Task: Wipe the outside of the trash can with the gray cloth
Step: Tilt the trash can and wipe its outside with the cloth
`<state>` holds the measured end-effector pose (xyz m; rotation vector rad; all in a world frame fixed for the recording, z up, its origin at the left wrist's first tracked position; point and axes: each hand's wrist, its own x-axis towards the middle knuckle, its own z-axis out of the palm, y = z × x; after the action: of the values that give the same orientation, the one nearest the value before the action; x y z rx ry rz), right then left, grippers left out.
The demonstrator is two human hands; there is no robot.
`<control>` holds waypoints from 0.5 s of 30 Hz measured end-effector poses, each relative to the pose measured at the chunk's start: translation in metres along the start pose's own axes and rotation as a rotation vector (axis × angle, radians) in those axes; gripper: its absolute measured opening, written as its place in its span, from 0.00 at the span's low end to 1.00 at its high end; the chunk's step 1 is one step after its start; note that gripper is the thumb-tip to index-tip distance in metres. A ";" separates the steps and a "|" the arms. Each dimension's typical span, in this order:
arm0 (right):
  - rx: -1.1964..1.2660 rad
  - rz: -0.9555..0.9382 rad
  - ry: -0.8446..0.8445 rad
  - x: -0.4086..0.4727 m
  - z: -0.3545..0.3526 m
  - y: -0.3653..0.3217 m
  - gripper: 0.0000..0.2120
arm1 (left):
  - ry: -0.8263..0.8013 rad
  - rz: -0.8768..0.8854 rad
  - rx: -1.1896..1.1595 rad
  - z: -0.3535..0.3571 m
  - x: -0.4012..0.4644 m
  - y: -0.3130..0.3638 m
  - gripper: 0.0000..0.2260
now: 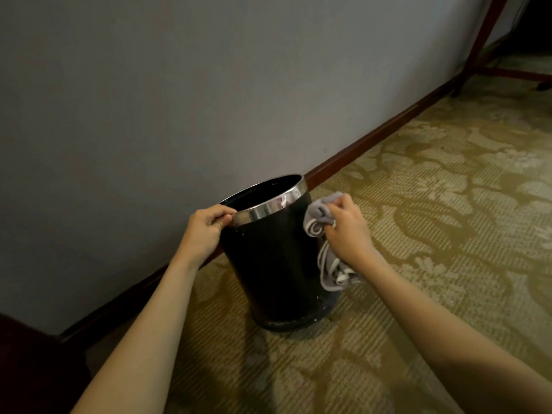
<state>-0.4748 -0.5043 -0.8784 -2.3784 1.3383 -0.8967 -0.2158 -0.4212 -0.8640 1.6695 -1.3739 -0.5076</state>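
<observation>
Black trash can [268,264] with chrome rim band stands on patterned carpet [418,204], close to wall baseboard [373,138]. Left hand [206,228]: grip pinches the rim at its near-left edge. Right hand [346,231]: grip closed around bunched gray cloth [318,216], pressed against the can's right side.

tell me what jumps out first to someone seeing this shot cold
A black trash can with a shiny silver rim stands mid-frame on patterned carpet, close to the grey wall. The left hand grips its rim, while the right hand holds a bunched gray cloth against its right side.
</observation>
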 end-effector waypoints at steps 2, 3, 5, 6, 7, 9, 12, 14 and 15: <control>0.002 -0.002 -0.019 -0.013 0.004 0.003 0.10 | 0.000 0.013 0.004 -0.002 0.001 -0.004 0.12; 0.015 -0.056 -0.012 -0.024 0.007 -0.003 0.08 | 0.005 0.021 0.005 -0.003 0.002 -0.007 0.13; 0.050 -0.210 -0.038 -0.043 0.014 -0.025 0.08 | 0.014 0.017 0.000 -0.008 0.005 -0.013 0.14; 0.047 -0.295 -0.069 -0.049 0.018 -0.035 0.09 | 0.015 0.011 -0.001 -0.011 0.006 -0.016 0.16; 0.032 -0.370 -0.099 -0.050 0.021 -0.042 0.10 | 0.017 0.007 -0.002 -0.013 0.008 -0.019 0.17; 0.063 -0.391 -0.102 -0.039 0.022 -0.046 0.10 | 0.034 0.003 -0.010 -0.014 0.010 -0.025 0.19; 0.244 -0.195 0.044 -0.020 0.027 -0.032 0.07 | 0.070 -0.008 -0.049 -0.013 0.015 -0.033 0.17; 0.343 0.036 0.097 -0.011 0.033 -0.009 0.07 | 0.073 -0.020 -0.054 -0.013 0.017 -0.036 0.18; 0.344 0.156 0.075 -0.010 0.036 0.005 0.06 | 0.070 -0.024 -0.048 -0.014 0.017 -0.036 0.19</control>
<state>-0.4592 -0.5004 -0.9124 -1.9722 1.2582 -1.0801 -0.1795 -0.4324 -0.8832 1.6510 -1.2829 -0.4876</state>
